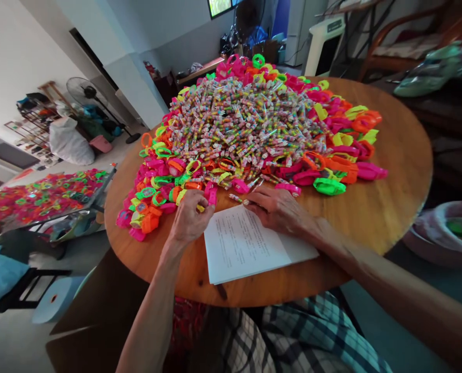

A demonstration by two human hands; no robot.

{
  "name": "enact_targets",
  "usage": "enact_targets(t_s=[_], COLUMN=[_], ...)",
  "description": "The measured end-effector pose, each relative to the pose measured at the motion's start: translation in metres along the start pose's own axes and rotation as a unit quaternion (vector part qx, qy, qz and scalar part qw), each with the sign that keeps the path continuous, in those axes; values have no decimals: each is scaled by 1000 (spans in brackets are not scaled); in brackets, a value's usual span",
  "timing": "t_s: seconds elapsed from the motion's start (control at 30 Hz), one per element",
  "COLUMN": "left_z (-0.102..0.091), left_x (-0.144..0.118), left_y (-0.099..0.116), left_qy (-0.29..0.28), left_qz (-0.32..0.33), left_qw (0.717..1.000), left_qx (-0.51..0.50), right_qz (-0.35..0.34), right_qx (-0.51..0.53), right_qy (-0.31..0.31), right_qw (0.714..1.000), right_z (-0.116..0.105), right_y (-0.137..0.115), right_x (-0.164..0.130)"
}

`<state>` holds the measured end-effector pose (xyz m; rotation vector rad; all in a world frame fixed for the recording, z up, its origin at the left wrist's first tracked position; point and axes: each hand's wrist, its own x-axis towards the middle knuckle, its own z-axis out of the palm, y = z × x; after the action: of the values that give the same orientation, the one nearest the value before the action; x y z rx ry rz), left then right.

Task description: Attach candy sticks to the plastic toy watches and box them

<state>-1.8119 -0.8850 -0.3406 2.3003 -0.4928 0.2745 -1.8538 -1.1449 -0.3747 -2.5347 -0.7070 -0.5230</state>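
Left hand is closing on a pink toy at the pile's near edge; right hand is pinching a candy stick just beside it. Prob. early: most of the pile is lying unsorted on tabletop, w/ paper sheets under the hands.

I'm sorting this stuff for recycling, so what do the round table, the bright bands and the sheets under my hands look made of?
Table: wood, by its visible grain and warm semi-gloss finish. Bright bands: probably moulded plastic, glossy neon colours. Sheets: white printed paper, matte, stacked.
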Motion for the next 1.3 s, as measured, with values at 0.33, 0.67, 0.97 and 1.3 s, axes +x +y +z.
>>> enact_targets(t_s=[0.33,0.67,0.97,1.3], left_z=[31,52,26,24], left_x=[12,3,-13,-17], left_y=[7,-10,-36,-37], left_qy=[-30,13,-70,-54], left_qz=[-9,-3,41,150], left_qw=[992,984,982,980], left_qx=[-120,-180,-171,-119], right_qz=[39,52,42,2], right_qx=[-37,-75,-61,-42], right_qy=[-52,-125,-137,-112], right_qw=[997,988,988,993], right_z=[-12,-11,-4,8], right_y=[-12,-21,-29,-28], right_x=[-4,-2,9,19])
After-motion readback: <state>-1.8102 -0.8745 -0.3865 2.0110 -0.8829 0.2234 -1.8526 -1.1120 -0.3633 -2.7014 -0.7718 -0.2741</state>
